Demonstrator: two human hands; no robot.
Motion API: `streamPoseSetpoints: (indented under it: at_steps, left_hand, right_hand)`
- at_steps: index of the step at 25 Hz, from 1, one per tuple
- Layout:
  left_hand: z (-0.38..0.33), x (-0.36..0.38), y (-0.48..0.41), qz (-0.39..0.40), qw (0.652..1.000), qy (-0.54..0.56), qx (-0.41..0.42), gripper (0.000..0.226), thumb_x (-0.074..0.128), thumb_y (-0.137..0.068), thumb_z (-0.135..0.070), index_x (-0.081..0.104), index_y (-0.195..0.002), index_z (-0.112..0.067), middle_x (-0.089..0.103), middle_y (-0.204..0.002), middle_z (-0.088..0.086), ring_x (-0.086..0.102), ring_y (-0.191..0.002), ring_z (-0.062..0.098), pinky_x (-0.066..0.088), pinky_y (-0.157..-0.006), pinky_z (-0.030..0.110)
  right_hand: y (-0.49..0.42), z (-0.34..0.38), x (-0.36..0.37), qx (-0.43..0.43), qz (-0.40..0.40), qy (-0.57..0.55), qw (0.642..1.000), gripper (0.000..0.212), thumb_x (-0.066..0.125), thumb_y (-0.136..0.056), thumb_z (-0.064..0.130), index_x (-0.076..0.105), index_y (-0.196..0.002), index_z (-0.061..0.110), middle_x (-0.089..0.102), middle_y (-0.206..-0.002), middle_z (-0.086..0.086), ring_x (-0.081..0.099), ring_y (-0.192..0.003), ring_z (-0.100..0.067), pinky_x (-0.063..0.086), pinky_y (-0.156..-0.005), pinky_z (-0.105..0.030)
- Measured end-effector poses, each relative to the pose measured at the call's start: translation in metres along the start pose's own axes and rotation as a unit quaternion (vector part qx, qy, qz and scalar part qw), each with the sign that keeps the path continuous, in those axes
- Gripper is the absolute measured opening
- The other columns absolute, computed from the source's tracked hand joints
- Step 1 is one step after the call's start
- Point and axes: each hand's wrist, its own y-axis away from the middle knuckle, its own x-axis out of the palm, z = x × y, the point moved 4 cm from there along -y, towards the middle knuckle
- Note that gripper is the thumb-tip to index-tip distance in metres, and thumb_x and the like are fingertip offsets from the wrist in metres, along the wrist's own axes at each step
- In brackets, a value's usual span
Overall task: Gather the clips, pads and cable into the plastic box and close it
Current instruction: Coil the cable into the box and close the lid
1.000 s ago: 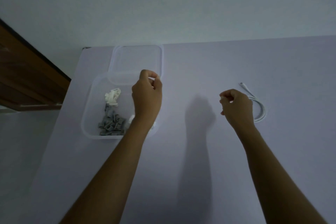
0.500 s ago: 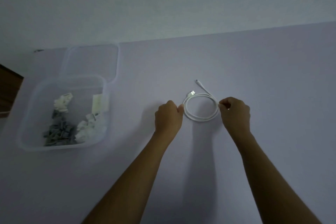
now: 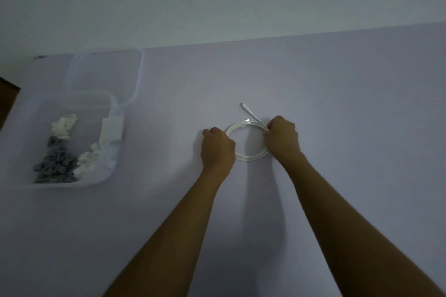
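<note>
A white cable point(image 3: 251, 157) lies coiled in a ring on the pale table point(image 3: 337, 103), with one plug end point(image 3: 242, 104) sticking out toward the back. My left hand point(image 3: 217, 148) is closed on the ring's left side and my right hand point(image 3: 282, 138) is closed on its right side. Far to the left stands the clear plastic box point(image 3: 113, 166), open. Inside it are grey clips point(image 3: 54, 166), white clips point(image 3: 64, 125) and white pads point(image 3: 109, 130). The clear lid point(image 3: 138, 72) lies behind the box, touching its back edge.
A dark wooden piece of furniture point(image 3: 7, 94) shows at the left edge. The wall point(image 3: 217, 2) rises right behind the table's far edge.
My left hand left the box and came right to the cable. Both hands closed on the coil, which has become a tighter ring. The view shifted right.
</note>
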Motion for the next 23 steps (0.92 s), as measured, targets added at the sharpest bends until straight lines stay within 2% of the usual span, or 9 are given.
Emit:
streamPoseSetpoints:
  at_steps: [3, 6, 8, 10, 14, 16, 18, 21, 23]
  left_hand:
    - [-0.003, 0.004, 0.004, -0.018, 0.999, 0.010, 0.027, 0.023, 0.046, -0.091, -0.010, 0.047, -0.110, 0.003, 0.055, -0.115, 0.022, 0.059, -0.100, 0.038, 0.048, -0.080, 0.041]
    - [-0.004, 0.004, 0.013, 0.018, 0.976, 0.218, 0.011, 0.014, 0.043, -0.090, -0.005, 0.042, -0.104, -0.006, 0.065, -0.093, 0.013, 0.063, -0.087, 0.033, 0.050, -0.074, 0.038]
    - [-0.004, 0.003, 0.024, 0.055, 0.912, 0.406, -0.030, 0.018, 0.041, -0.090, 0.001, 0.038, -0.104, -0.010, 0.063, -0.079, 0.006, 0.063, -0.071, 0.023, 0.052, -0.068, 0.032]
    - [-0.005, 0.003, 0.034, 0.085, 0.831, 0.546, -0.064, 0.026, 0.042, -0.092, 0.006, 0.037, -0.111, -0.011, 0.061, -0.081, 0.007, 0.060, -0.065, 0.017, 0.053, -0.062, 0.025]
    - [-0.004, -0.002, 0.045, 0.117, 0.759, 0.637, -0.061, 0.041, 0.049, -0.089, 0.008, 0.040, -0.123, -0.013, 0.059, -0.094, 0.007, 0.054, -0.064, 0.015, 0.047, -0.055, 0.023]
    - [-0.002, -0.003, 0.049, 0.127, 0.757, 0.640, -0.039, 0.046, 0.055, -0.089, 0.002, 0.039, -0.130, -0.012, 0.058, -0.100, 0.006, 0.051, -0.062, 0.014, 0.046, -0.054, 0.024]
    - [-0.001, -0.007, 0.053, 0.129, 0.782, 0.610, -0.006, 0.050, 0.060, -0.088, -0.005, 0.040, -0.132, -0.014, 0.058, -0.101, 0.003, 0.049, -0.060, 0.013, 0.045, -0.053, 0.025]
    - [-0.003, -0.014, 0.058, 0.112, 0.803, 0.584, 0.028, 0.047, 0.062, -0.088, -0.014, 0.043, -0.131, -0.019, 0.058, -0.100, 0.001, 0.048, -0.063, 0.012, 0.044, -0.052, 0.025]
    - [-0.004, -0.019, 0.060, 0.094, 0.808, 0.580, 0.042, 0.040, 0.060, -0.089, -0.014, 0.047, -0.127, -0.021, 0.058, -0.105, 0.005, 0.046, -0.060, 0.011, 0.044, -0.050, 0.024]
  right_hand:
    - [0.007, 0.000, 0.001, -0.016, 0.010, 0.031, 0.999, 0.022, 0.044, -0.090, 0.001, 0.052, -0.109, -0.005, 0.057, -0.113, -0.023, 0.057, -0.104, -0.037, 0.044, -0.082, -0.035]
    - [0.019, -0.007, -0.002, -0.003, -0.016, -0.030, 0.999, 0.022, 0.044, -0.088, -0.001, 0.053, -0.108, -0.005, 0.056, -0.114, -0.023, 0.057, -0.098, -0.035, 0.044, -0.075, -0.034]
    - [0.026, -0.017, -0.004, 0.022, -0.041, -0.110, 0.993, 0.018, 0.044, -0.085, -0.004, 0.055, -0.098, 0.000, 0.059, -0.105, -0.020, 0.055, -0.082, -0.028, 0.039, -0.060, -0.026]
    - [0.035, -0.026, -0.005, 0.034, -0.057, -0.167, 0.984, 0.018, 0.046, -0.084, -0.006, 0.056, -0.094, 0.005, 0.061, -0.096, -0.012, 0.054, -0.078, -0.022, 0.039, -0.058, -0.023]
    - [0.060, -0.037, -0.015, 0.026, -0.094, -0.307, 0.947, 0.020, 0.051, -0.088, -0.003, 0.053, -0.099, 0.013, 0.063, -0.086, -0.007, 0.065, -0.078, -0.024, 0.050, -0.060, -0.024]
    - [0.069, -0.038, -0.019, 0.030, -0.099, -0.350, 0.931, 0.027, 0.051, -0.090, -0.003, 0.053, -0.110, 0.014, 0.063, -0.086, -0.006, 0.065, -0.072, -0.020, 0.052, -0.059, -0.022]
    - [0.073, -0.038, -0.020, 0.033, -0.088, -0.372, 0.923, 0.033, 0.050, -0.091, -0.004, 0.054, -0.119, 0.013, 0.062, -0.092, -0.008, 0.063, -0.071, -0.019, 0.058, -0.064, -0.029]
    - [0.078, -0.034, -0.021, 0.007, -0.082, -0.299, 0.951, 0.038, 0.044, -0.091, -0.008, 0.058, -0.122, 0.008, 0.065, -0.106, -0.010, 0.065, -0.086, -0.026, 0.058, -0.078, -0.041]
    - [0.080, -0.031, -0.025, -0.009, -0.071, -0.226, 0.972, 0.042, 0.040, -0.088, -0.013, 0.061, -0.120, 0.005, 0.066, -0.110, -0.012, 0.064, -0.095, -0.028, 0.055, -0.086, -0.037]
